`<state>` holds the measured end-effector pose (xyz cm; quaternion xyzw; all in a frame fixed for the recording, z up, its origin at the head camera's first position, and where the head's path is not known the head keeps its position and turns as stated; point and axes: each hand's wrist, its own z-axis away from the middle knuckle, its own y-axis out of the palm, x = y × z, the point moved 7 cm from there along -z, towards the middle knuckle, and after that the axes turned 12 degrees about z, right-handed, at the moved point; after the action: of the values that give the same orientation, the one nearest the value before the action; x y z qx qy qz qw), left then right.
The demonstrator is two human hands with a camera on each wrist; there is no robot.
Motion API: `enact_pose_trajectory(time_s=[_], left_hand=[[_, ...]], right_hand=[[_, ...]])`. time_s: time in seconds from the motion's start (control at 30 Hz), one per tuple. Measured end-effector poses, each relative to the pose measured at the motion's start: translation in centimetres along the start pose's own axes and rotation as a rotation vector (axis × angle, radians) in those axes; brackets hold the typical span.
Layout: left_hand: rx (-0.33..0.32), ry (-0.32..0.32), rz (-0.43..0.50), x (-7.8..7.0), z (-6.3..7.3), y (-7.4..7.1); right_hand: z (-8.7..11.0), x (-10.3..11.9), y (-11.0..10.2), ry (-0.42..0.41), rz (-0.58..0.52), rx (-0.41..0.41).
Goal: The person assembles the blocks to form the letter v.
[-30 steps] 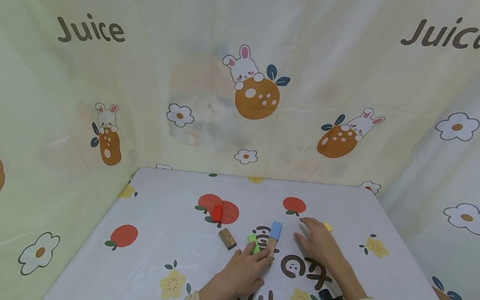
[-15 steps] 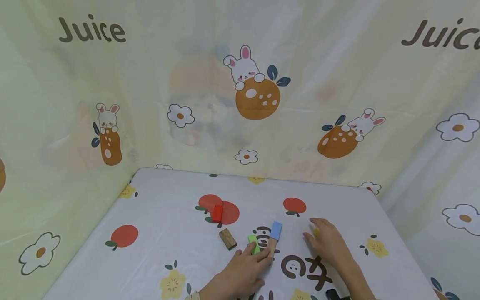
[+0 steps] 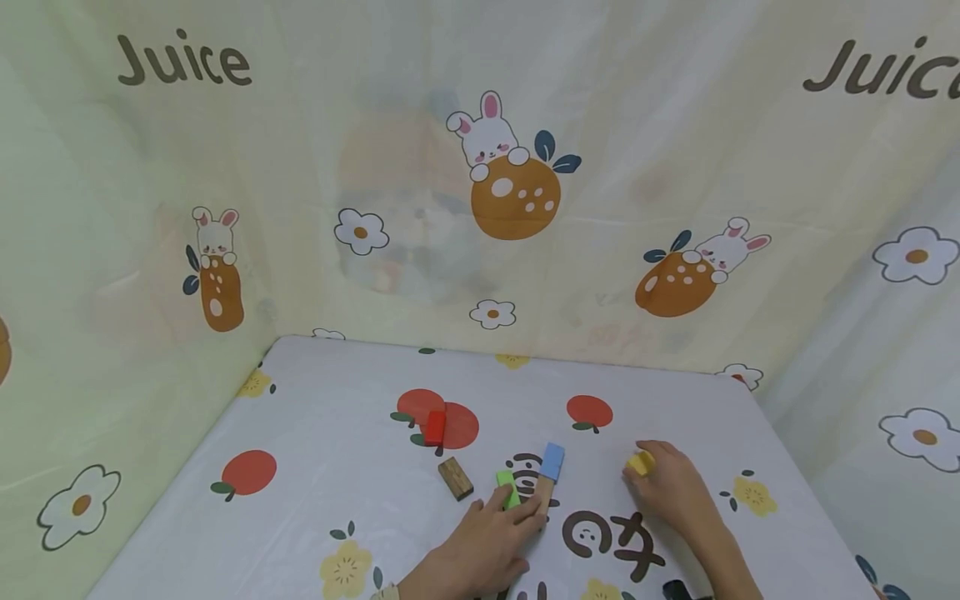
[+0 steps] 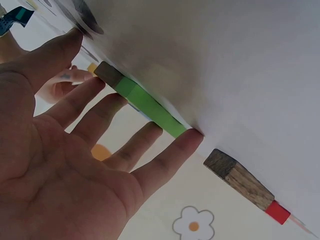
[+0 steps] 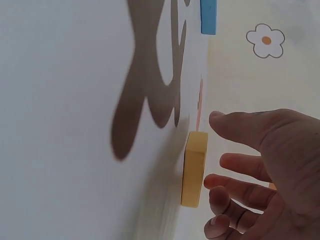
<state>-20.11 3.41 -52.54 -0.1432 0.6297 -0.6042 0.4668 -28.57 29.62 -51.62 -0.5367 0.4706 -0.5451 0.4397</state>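
The left hand (image 3: 487, 537), fingers spread, touched the green block (image 4: 152, 109); the right hand (image 3: 677, 492), fingers apart, stood just beside the yellow block (image 5: 194, 170)

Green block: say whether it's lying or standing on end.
Lying: in the left wrist view, the green block stretches lengthwise along the table.

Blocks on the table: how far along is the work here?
Done, apparently: the blue block and tan block look lined up end to end. In hand: the left hand touches the green block; the right hand is at the yellow block, its grip unclear. Likely left: the brown block and red block, both lying apart.
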Motion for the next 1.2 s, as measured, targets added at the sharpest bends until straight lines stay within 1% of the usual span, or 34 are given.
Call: enact_pose_trajectory(time_s=[0.17,0.4,0.7,0.8,1.03,1.2], left_hand=[[-0.002,0.002,0.003,0.0,0.1,0.0],[0.003,0.001,0.003,0.1,0.0,-0.1],[0.0,0.004,-0.008,0.1,-0.1,-0.1],[0.0,0.005,-0.009,0.1,0.0,-0.1],[0.003,0.009,0.003,-0.1,0.1,-0.1],[0.002,0.009,-0.009,-0.2,0.1,-0.2]], right_hand=[[0.1,-0.7,0.1,0.004,-0.007,0.015],[0.3,-1.1,-0.4,-0.027,0.008,-0.022],[0.3,-1.5,-0.5,-0.013,0.008,-0.029],[0.2,-1.6,-0.4,-0.008,0.014,-0.022],[0.0,-1.9,-0.1,0.026,0.032,0.023],[0.0,-2.0,0.1,0.035,0.044,0.034]])
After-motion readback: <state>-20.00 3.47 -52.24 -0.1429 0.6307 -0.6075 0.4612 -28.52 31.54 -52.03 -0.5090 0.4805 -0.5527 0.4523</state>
